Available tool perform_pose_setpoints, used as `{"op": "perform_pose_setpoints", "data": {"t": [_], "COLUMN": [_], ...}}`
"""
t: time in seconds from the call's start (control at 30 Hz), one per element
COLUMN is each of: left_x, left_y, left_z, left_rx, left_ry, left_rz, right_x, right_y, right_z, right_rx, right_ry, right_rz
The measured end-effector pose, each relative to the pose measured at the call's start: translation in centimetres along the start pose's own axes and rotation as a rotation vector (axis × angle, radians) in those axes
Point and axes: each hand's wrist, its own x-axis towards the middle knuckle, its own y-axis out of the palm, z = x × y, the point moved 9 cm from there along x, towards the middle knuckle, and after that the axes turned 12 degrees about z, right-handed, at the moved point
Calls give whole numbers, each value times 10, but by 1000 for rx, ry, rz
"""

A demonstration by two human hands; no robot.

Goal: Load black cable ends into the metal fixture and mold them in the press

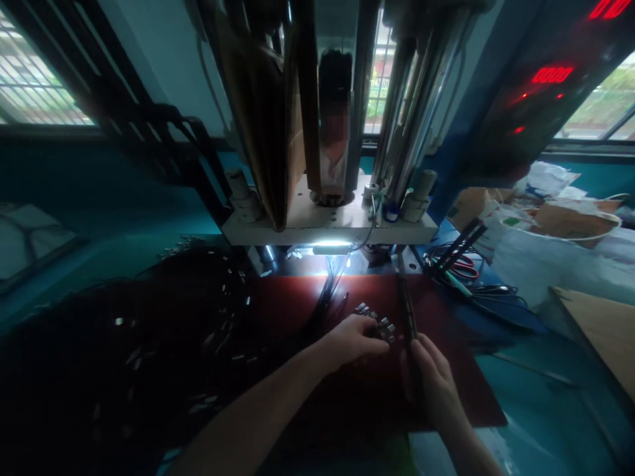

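Presently, one left hand (354, 340) is pinching one bunch of metal-tipped connectors (378, 322), fingers closed on it, over one red mat (297, 301). One right hand (430, 373) is gripping one dark bar (407, 311), fingers wrapped around it. One heap of black cables (149, 344) is lying left.

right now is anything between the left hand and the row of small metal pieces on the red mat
Nothing visible. The left hand is already at the row of small metal pieces on the red mat, fingertips on or right at them. The right hand holds a dark bar just beside them, not across the gap.
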Motion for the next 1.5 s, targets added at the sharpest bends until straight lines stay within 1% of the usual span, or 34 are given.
{"op": "perform_pose_setpoints", "data": {"t": [0.07, 0.13, 0.2, 0.3, 0.37, 0.5, 0.7, 0.83, 0.93, 1.03, 1.13, 1.2, 1.27, 1.37, 1.43, 1.5], "left_x": [2, 2, 2, 2, 2, 3, 1, 1, 2, 4, 5, 5, 4, 4, 5, 6], "left_y": [5, 8, 9, 8, 10, 12, 11, 11, 7, 8, 12, 10, 6, -2, -4, -4], "left_z": [1, 2, 0, -8, -10, -7, -11, -10, -9, -6, -3, -3, -6, -13, -15, -12], "left_rx": [15, 45, 121, 283, 341, 344, 361, 327, 291, 264, 274, 299, 280, 133, 16, -55], "left_ry": [-30, -61, -70, 4, 42, 40, 60, 75, 86, 79, 73, 78, 101, 146, 121, 63], "left_rz": [47, 58, 31, -41, -61, -54, -87, -81, -108, -92, -79, -111, -146, -128, -70, -16], "right_x": [1, 2, 2, 1, 1, 2, 4, 6, 6, 6, 7, 7, 6, 4, 3, 2], "right_y": [2, 3, 3, 5, 7, 8, 5, 8, 8, 8, 9, 9, 8, 7, 9, 9], "right_z": [1, 4, 7, 12, 14, 15, 17, 13, 10, 9, 17, 22, 24, 14, 7, 4], "right_rx": [39, 36, 4, -44, -58, -88, -126, -110, -99, -114, -226, -312, -336, -233, -151, -102], "right_ry": [-22, -23, -22, -31, -42, -52, -82, -52, -35, -26, -59, -100, -118, -62, -26, -18], "right_rz": [-31, -47, -61, -62, -56, -54, -79, -55, -58, -62, -66, -79, -99, -95, -74, -68]}}
